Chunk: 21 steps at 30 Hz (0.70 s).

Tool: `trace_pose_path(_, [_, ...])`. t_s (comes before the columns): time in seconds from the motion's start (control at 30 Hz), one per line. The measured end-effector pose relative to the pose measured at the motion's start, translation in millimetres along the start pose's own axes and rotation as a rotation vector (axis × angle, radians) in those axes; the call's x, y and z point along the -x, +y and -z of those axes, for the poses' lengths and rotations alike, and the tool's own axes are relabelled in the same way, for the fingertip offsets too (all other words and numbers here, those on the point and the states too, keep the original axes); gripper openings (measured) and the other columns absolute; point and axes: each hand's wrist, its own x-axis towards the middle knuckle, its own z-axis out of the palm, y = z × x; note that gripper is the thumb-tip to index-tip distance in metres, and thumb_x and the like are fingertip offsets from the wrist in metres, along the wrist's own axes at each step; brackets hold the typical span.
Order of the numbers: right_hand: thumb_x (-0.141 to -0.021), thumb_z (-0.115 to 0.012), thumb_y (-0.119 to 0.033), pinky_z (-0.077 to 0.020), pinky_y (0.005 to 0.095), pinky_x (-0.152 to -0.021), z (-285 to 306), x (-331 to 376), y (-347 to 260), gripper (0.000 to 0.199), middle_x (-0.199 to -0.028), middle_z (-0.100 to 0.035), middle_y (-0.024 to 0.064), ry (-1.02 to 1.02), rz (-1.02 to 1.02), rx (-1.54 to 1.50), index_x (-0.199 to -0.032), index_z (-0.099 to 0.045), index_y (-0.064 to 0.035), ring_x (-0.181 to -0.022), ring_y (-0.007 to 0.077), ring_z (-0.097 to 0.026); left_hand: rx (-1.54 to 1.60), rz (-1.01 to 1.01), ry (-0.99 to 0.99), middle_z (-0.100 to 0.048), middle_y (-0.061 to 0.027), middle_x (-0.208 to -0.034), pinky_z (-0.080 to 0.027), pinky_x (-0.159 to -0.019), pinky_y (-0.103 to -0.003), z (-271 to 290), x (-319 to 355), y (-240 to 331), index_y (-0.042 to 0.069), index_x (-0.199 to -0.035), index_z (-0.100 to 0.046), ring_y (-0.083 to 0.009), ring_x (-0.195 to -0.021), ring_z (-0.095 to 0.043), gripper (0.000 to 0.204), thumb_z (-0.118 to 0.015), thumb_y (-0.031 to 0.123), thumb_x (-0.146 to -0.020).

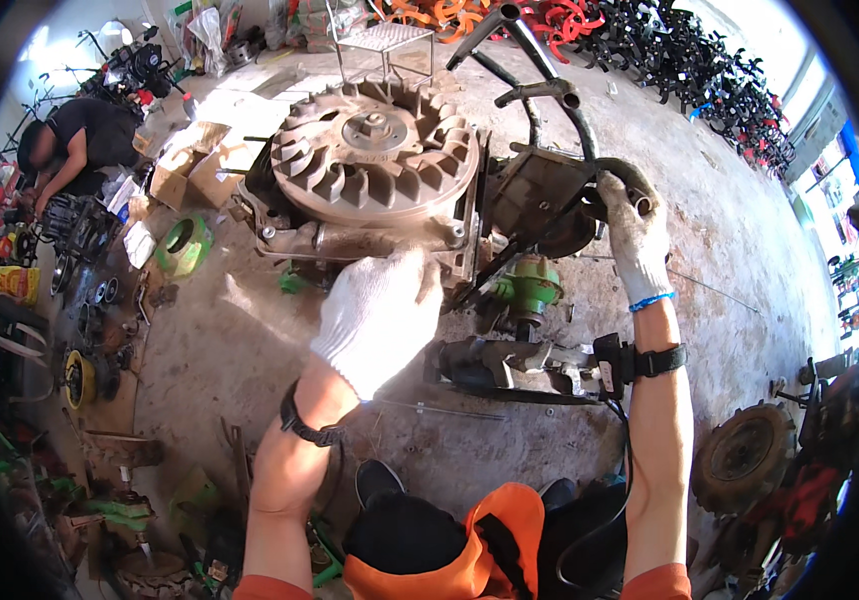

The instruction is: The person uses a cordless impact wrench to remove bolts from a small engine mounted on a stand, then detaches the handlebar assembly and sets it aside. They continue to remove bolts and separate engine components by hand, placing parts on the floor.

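A large finned flywheel point(375, 150), grey-brown and dusty, lies on top of an engine block point(320, 243) in front of me. My left hand point(380, 310), in a white knit glove, is at the near edge of the block. Its fingers are curled together, and whatever they grip is hidden. My right hand point(635, 230), gloved too, is closed around a dark bent metal tube point(622, 172) beside the machine. Other tubes of a dark frame point(540, 90) rise behind the block. Below it sits a green gear housing point(532, 287).
A person point(85, 150) bends over parts at the left. A green ring point(183, 247) and cardboard point(195, 170) lie nearby. A metal stool point(385, 40) stands behind. Black curved blades point(685, 75) are heaped at the far right, and a tyred wheel point(745, 455) is at near right.
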Motion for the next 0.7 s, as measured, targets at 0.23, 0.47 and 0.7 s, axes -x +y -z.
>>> trace_pose_path(0.23, [-0.102, -0.069, -0.022, -0.0570, 0.0330, -0.083, 0, 3, 1, 0.028, -0.098, -0.078, 0.0088, 0.000, 0.069, 0.133, -0.122, -0.076, -0.0041, -0.091, 0.0152, -0.071, 0.110, 0.243, 0.076, -0.077, -0.0185, -0.090, -0.059, -0.070, -0.041, 9, 34, 9, 0.003, -0.111, -0.073, -0.0353, -0.075, -0.076, 0.013, -0.068, 0.012, -0.103])
trace_pose_path(0.47, [-0.101, -0.072, -0.039, -0.0582, 0.0437, -0.096, 17, 24, -59, 0.049, -0.117, -0.079, 0.0205, -0.263, -0.060, 0.684, -0.138, -0.070, -0.0072, -0.108, 0.0337, -0.076, 0.173, 0.347, 0.088, -0.078, -0.0212, -0.099, -0.061, -0.076, -0.046, 7, 46, 1, 0.004, -0.111, -0.074, -0.0419, -0.087, -0.077, 0.013, -0.070, 0.013, -0.101])
trace_pose_path(0.7, [-0.102, -0.065, -0.037, -0.0588, 0.0474, -0.095, -32, 88, -41, 0.039, -0.110, -0.077, 0.0251, -0.827, -0.188, 0.803, -0.118, -0.078, -0.0046, -0.105, 0.0395, -0.075, 0.050, 0.121, 0.113, -0.076, -0.0167, -0.081, -0.057, -0.061, -0.045, -16, 83, -1, 0.009, -0.118, -0.075, -0.0355, -0.066, -0.073, 0.019, -0.073, 0.012, -0.100])
